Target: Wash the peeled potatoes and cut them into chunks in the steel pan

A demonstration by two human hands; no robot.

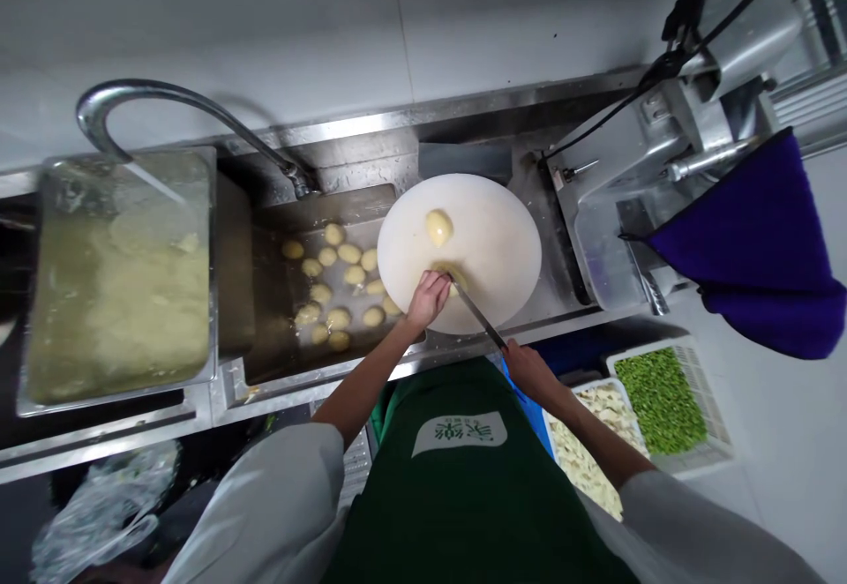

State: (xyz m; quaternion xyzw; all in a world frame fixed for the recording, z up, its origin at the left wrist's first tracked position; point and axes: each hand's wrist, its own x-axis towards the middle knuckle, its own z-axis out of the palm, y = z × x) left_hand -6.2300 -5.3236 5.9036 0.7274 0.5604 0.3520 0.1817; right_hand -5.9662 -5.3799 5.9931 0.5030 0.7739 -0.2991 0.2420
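Note:
On the round white cutting board (499, 249) my left hand (429, 297) is closed on a peeled potato (459, 273) near the front edge, hiding part of it. My right hand (528, 368) grips the handle of a knife (477, 312), whose blade slants up and left to the potato; how far it goes in I cannot make out. Farther back on the board lies another peeled potato (438, 227), touched by neither hand.
Left of the board, several peeled potatoes (338, 318) lie in a sink basin (274, 280). A steel tub (213, 302) of cloudy water stands under a running faucet (178, 94). At right are a machine (615, 147), a purple cloth (760, 253) and crates of chopped greens (662, 399) and pale pieces (595, 443).

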